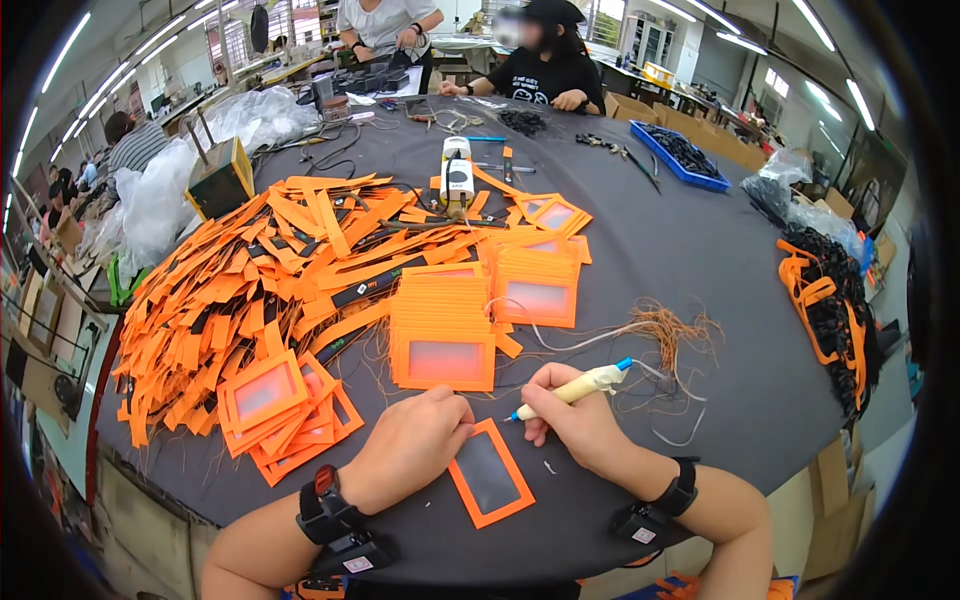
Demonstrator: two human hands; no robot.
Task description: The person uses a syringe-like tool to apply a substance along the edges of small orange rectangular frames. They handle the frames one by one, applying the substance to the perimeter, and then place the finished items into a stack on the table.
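My left hand (415,445) is closed with its fingertips on the upper left corner of an orange-bordered piece with a see-through window (478,518), lying flat and angled on the dark cloth. In my right hand (577,425) is a pen-shaped tool (590,383) wrapped in cream tape, with blue at both ends. Its tip points left, just above the piece's top edge, and I cannot tell whether it touches. Beyond my hands stand two neat stacks of similar window pieces, the nearer stack (440,325) and the farther stack (540,285). A looser pile (275,405) lies left of my left hand.
A big heap of orange and black strips (230,310) covers the left side. Loose brown threads (670,335) and a thin cable lie at right. Farther off are a white device (457,175), a blue tray (680,155) of black parts, and two people across the table.
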